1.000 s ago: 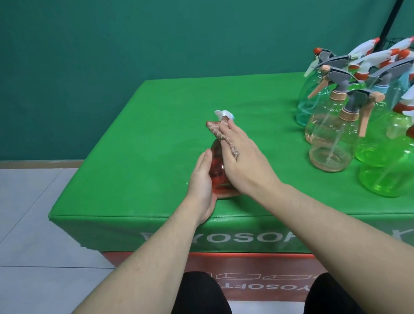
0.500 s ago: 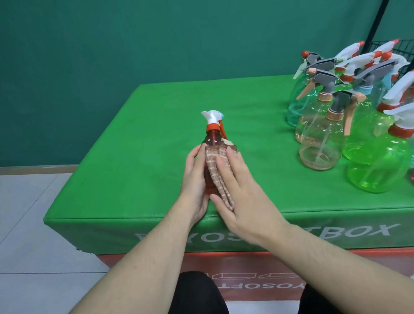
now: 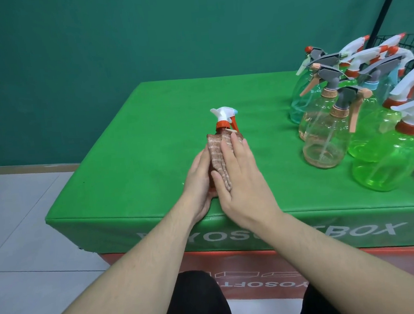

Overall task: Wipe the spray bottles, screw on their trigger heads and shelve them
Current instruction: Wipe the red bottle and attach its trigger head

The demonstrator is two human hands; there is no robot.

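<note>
Both hands flank one upright red spray bottle (image 3: 220, 134) near the tabletop's (image 3: 135, 142) front edge: left hand (image 3: 198, 176) gripping it, right hand's (image 3: 242, 176) straight fingers (image 3: 234, 146) pressing the cloth (image 3: 217, 153) against it.

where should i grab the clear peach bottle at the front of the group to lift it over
Take the peach bottle by its narrow neck, just under the collar, coming from the left. The round belly is wide for one hand, green bottles crowd its right, and the trigger hangs on that side.

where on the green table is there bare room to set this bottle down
Bare green tabletop lies left of and behind the red spray bottle. A strip also lies between it and the clustered spray bottles, which crowd the right side.
</note>
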